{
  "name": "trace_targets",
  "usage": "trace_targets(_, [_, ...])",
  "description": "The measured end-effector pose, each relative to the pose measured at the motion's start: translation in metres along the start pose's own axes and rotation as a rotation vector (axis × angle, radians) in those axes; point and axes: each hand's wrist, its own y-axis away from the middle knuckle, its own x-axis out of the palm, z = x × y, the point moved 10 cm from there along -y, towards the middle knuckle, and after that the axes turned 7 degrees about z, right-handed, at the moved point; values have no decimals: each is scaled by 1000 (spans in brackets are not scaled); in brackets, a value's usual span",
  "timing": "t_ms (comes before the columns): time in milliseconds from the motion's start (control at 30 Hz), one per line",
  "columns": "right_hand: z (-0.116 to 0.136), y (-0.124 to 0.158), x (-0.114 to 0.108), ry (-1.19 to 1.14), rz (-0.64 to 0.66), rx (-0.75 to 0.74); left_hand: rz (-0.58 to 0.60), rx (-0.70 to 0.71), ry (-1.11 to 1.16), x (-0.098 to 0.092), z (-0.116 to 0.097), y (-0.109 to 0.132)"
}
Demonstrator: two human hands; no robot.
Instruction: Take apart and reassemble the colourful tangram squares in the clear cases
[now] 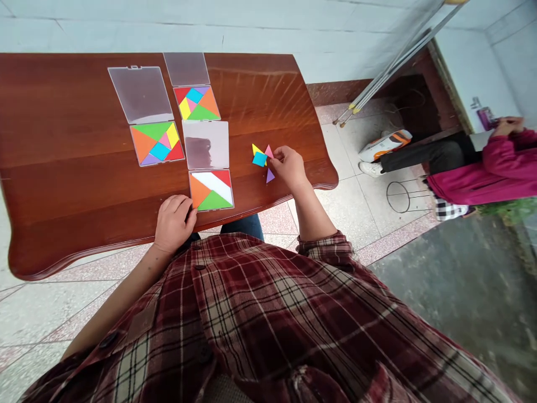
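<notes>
At the table's near edge, my left hand (173, 223) has its fingers curled, with thumb and fingertips at the lower left corner of an open tangram case (232, 196). Orange, green and red pieces lie in that case around a bare white strip (213, 183). My right hand (290, 168) pinches a pink triangle (269, 151) above a small group of loose tangram pieces. Beside it are a blue square (259, 159), a yellow piece (255, 149) partly covered by the square, and a purple triangle (270, 176).
Two filled tangram cases, one at left (157, 144) and one behind (197, 103), lie with clear lids folded back on the wooden table (84, 184). Crutches (377, 84) lean at the wall. A seated person (482, 168) in a magenta top is on the right.
</notes>
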Motion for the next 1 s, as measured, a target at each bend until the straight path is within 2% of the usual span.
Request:
trace_targets(233, [10, -5, 20, 77, 49, -64, -5, -10, -8, 0, 1, 0])
trace_targets(400, [11, -10, 24, 119, 42, -85, 10, -17, -11, 1, 1, 1])
trace_targets(667, [19, -17, 32, 240, 150, -54, -2, -8, 2, -1, -1, 0])
trace_targets(1000, [34, -17, 33, 399, 197, -69, -16, 17, -27, -1, -2, 1])
